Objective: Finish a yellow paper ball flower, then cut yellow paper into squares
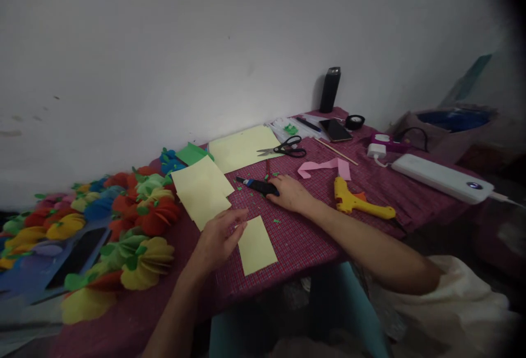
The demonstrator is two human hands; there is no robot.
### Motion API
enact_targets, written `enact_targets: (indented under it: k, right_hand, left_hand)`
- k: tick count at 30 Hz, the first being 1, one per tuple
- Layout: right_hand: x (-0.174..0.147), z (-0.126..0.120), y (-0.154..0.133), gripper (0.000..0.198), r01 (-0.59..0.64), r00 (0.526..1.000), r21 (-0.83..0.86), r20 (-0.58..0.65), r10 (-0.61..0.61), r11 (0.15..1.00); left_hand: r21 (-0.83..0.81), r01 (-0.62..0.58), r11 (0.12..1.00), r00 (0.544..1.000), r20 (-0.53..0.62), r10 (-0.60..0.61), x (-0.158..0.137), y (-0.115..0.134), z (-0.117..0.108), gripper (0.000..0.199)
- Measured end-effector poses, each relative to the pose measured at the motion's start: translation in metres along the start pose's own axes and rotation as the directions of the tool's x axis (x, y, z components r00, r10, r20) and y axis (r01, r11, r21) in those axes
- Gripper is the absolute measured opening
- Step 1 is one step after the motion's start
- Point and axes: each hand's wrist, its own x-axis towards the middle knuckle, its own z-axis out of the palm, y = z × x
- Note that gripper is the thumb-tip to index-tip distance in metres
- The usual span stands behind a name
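Right hand (292, 193) is over the butt end of the cutter (259, 185), fingers bent down on it. From my end I honestly can't tell if that's a firm grip or just a rest. Left hand (217, 240) has bent fingers with the thumb up near the index tip, by the card (258, 248); there's a pale bit right there, and I can't tell if it's pinching anything.

The relation I'd watch is cutter vs. right hand. The cutter lies about midway between the bench's (329, 237) front and back edges, its long axis running mostly sideways: blade end off to the left and angled a bit toward the back edge, butt under the right fingers. So the right hand is clearly nearer, and from it the cutter stretches left. The card sits near the front edge, nearer the left hand, with its long axis running roughly front to back.

Around that I've got yellow sheets (203, 193) beyond the left hand, scissors (287, 147) lying partly on a big sheet (246, 147) by the back edge, and the glue gun (361, 202) right of the right hand. Paper flowers (148, 262) crowd the left end.
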Motion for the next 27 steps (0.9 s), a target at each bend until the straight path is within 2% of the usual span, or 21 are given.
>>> enact_targets:
  k: [2, 4, 5, 6, 8, 9, 10, 11, 12, 14, 16, 18, 20, 23, 27]
  right_hand:
    - [0.003, -0.004, 0.005, 0.034, 0.002, 1.000, 0.074, -0.028, 0.000, 0.997]
    - [0.007, -0.009, 0.009, 0.032, -0.028, 0.998, 0.340, -0.046, 0.047, 0.940]
    - [0.008, -0.012, 0.010, 0.032, -0.046, 0.996, 0.491, -0.040, 0.075, 0.870]
    - [0.009, -0.015, 0.009, 0.033, -0.064, 0.994, 0.636, -0.025, 0.103, 0.769]
    - [0.008, -0.025, 0.004, 0.036, -0.098, 0.990, 0.857, 0.029, 0.141, 0.506]
    - [0.006, -0.030, 0.000, 0.035, -0.108, 0.987, 0.926, 0.057, 0.149, 0.361]
    - [0.002, -0.036, -0.004, 0.033, -0.121, 0.985, 0.977, 0.096, 0.140, 0.176]
    - [-0.004, -0.042, -0.009, 0.029, -0.137, 0.985, 0.991, 0.136, 0.107, -0.003]
    - [-0.011, -0.048, -0.013, 0.025, -0.165, 0.984, 0.978, 0.172, 0.051, -0.132]
    - [-0.028, -0.057, -0.018, 0.023, -0.232, 0.973, 0.930, 0.219, -0.078, -0.284]
    - [-0.046, -0.060, -0.020, 0.028, -0.312, 0.949, 0.878, 0.268, -0.169, -0.362]
    - [-0.062, -0.057, -0.020, 0.031, -0.354, 0.934, 0.848, 0.302, -0.188, -0.395]
    - [-0.075, -0.050, -0.017, 0.032, -0.370, 0.929, 0.859, 0.345, -0.133, -0.354]
    - [-0.091, -0.044, -0.014, 0.029, -0.339, 0.940, 0.929, 0.342, -0.012, -0.149]
    - [-0.113, -0.049, -0.011, 0.032, -0.282, 0.958, 0.935, 0.288, 0.001, 0.217]
  left_hand:
    - [0.005, -0.036, 0.999, 0.994, 0.106, 0.035, -0.018, 0.007, -0.001, 0.032]
    - [0.050, -0.057, 0.997, 0.980, 0.194, 0.046, -0.037, 0.009, 0.001, 0.038]
    - [0.076, -0.077, 0.994, 0.972, 0.230, 0.057, -0.046, 0.008, 0.003, 0.040]
    - [0.111, -0.092, 0.990, 0.968, 0.242, 0.062, -0.053, 0.007, 0.005, 0.042]
    - [0.198, -0.127, 0.972, 0.963, 0.258, 0.073, -0.062, 0.004, 0.008, 0.045]
    - [0.232, -0.152, 0.961, 0.962, 0.259, 0.090, -0.064, 0.003, 0.010, 0.045]
    - [0.259, -0.179, 0.949, 0.959, 0.260, 0.110, -0.064, 0.003, 0.011, 0.045]
    - [0.279, -0.208, 0.937, 0.955, 0.264, 0.134, -0.064, 0.003, 0.011, 0.044]
    - [0.294, -0.235, 0.926, 0.950, 0.271, 0.155, -0.063, 0.003, 0.012, 0.044]
    - [0.320, -0.269, 0.908, 0.942, 0.284, 0.179, -0.060, 0.002, 0.013, 0.041]
    - [0.346, -0.279, 0.896, 0.942, 0.280, 0.185, -0.057, 0.000, 0.015, 0.038]
    - [0.367, -0.282, 0.886, 0.947, 0.256, 0.196, -0.055, -0.004, 0.018, 0.035]
    - [0.380, -0.298, 0.876, 0.947, 0.234, 0.221, -0.054, -0.008, 0.022, 0.034]
    - [0.403, -0.316, 0.859, 0.945, 0.216, 0.247, -0.051, -0.013, 0.026, 0.031]
    - [0.433, -0.309, 0.847, 0.950, 0.175, 0.257, -0.047, -0.015, 0.031, 0.027]
